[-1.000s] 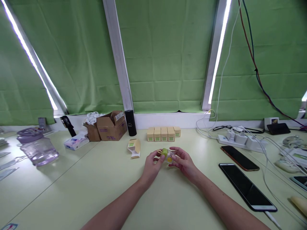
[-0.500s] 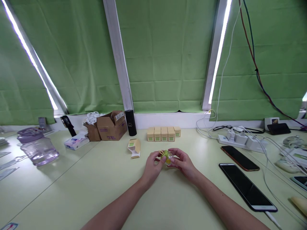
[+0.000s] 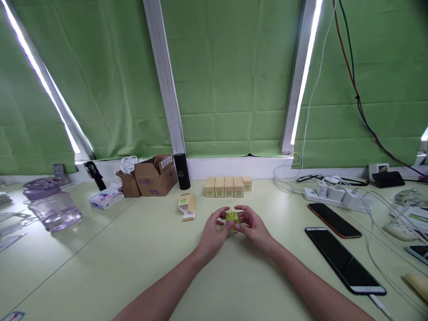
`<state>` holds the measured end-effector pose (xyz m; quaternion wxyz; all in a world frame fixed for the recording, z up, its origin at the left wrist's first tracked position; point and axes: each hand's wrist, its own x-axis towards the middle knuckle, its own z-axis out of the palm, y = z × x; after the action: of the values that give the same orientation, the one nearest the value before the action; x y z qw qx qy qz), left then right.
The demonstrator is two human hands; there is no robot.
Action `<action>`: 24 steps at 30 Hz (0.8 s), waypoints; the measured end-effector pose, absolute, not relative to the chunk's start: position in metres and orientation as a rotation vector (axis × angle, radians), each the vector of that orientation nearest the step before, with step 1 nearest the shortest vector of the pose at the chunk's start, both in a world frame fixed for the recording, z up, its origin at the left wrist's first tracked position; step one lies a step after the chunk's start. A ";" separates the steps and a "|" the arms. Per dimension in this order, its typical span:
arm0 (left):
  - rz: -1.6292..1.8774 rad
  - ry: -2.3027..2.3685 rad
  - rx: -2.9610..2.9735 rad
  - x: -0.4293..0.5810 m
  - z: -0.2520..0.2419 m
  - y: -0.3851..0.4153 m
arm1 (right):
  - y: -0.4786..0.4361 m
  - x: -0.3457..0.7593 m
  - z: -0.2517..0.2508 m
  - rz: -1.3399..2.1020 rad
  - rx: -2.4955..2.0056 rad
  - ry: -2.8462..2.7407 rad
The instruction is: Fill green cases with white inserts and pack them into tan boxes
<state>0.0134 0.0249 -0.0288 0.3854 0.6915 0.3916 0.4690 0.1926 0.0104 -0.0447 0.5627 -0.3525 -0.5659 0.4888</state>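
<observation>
Between my two hands is a small clear jar with a green lid [image 3: 232,216] and a thin cord loop on top. It looks upright, close above or on the table. My left hand [image 3: 216,227] grips it from the left with thumb and fingers. From the other side, my right hand [image 3: 252,226] has its thumb and curled fingers on it. The jar's lower part is mostly hidden by my thumbs. An opened small cardboard box [image 3: 187,206] lies to the left of my hands. Beyond them, several small tan boxes [image 3: 224,186] with green labels stand together.
At the back left are a brown carton [image 3: 155,178], a black cylinder [image 3: 182,171], a tissue pack [image 3: 107,196] and a purple-lidded water jug [image 3: 53,207]. To the right lie two phones, one a large dark phone [image 3: 344,261], and a power strip [image 3: 337,198] with trailing cables.
The jar has turned from tilted to upright, its green lid now facing up. Both hands have shifted slightly around it. Everything else stays in place.
</observation>
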 end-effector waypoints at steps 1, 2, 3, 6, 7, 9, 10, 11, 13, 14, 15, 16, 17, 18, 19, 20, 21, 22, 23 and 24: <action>1.194 0.979 1.757 0.013 -0.027 0.023 | 0.009 0.192 -0.043 1.165 -0.812 -1.323; 1.195 0.961 1.754 0.013 -0.025 0.022 | 0.008 0.192 -0.042 1.180 -0.796 -1.313; 1.196 0.945 1.752 0.013 -0.024 0.021 | 0.007 0.192 -0.040 1.193 -0.782 -1.301; 1.210 0.918 1.762 0.013 -0.022 0.019 | 0.004 0.191 -0.037 1.214 -0.761 -1.272; 1.215 0.915 1.769 0.013 -0.022 0.019 | 0.004 0.191 -0.036 1.215 -0.759 -1.268; 1.218 0.916 1.785 0.013 -0.023 0.020 | 0.003 0.191 -0.035 1.216 -0.760 -1.267; 1.218 0.921 1.793 0.013 -0.024 0.020 | 0.003 0.190 -0.035 1.215 -0.762 -1.267; 1.217 0.927 1.800 0.013 -0.025 0.021 | 0.003 0.190 -0.035 1.213 -0.763 -1.268; 1.219 0.941 1.814 0.013 -0.027 0.023 | 0.003 0.190 -0.034 1.209 -0.757 -1.272; 1.223 0.950 1.819 0.013 -0.027 0.024 | 0.003 0.190 -0.034 1.203 -0.754 -1.275; 1.226 0.960 1.826 0.013 -0.027 0.024 | 0.004 0.190 -0.033 1.193 -0.752 -1.279; 1.227 0.970 1.835 0.013 -0.027 0.025 | 0.004 0.191 -0.033 1.180 -0.752 -1.283; 1.226 0.980 1.845 0.013 -0.027 0.025 | 0.004 0.191 -0.032 1.165 -0.755 -1.286; 1.226 0.992 1.855 0.012 -0.026 0.025 | 0.005 0.191 -0.031 1.150 -0.758 -1.286; 1.228 1.002 1.865 0.012 -0.026 0.025 | 0.005 0.191 -0.030 1.141 -0.758 -1.283; 1.234 1.011 1.875 0.012 -0.025 0.025 | 0.004 0.191 -0.029 1.141 -0.756 -1.278; 1.246 1.018 1.880 0.012 -0.025 0.025 | 0.004 0.191 -0.028 1.152 -0.752 -1.269; 1.263 1.025 1.882 0.012 -0.024 0.025 | 0.003 0.190 -0.028 1.173 -0.744 -1.252; 1.284 1.029 1.880 0.012 -0.024 0.025 | 0.003 0.189 -0.027 1.202 -0.731 -1.227; 1.306 1.029 1.873 0.012 -0.025 0.025 | 0.002 0.189 -0.027 1.240 -0.714 -1.192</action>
<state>0.0121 0.0254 -0.0247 0.3131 0.7101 0.3902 0.4954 0.1888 0.0020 -0.0272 0.5968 -0.3074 -0.5136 0.5344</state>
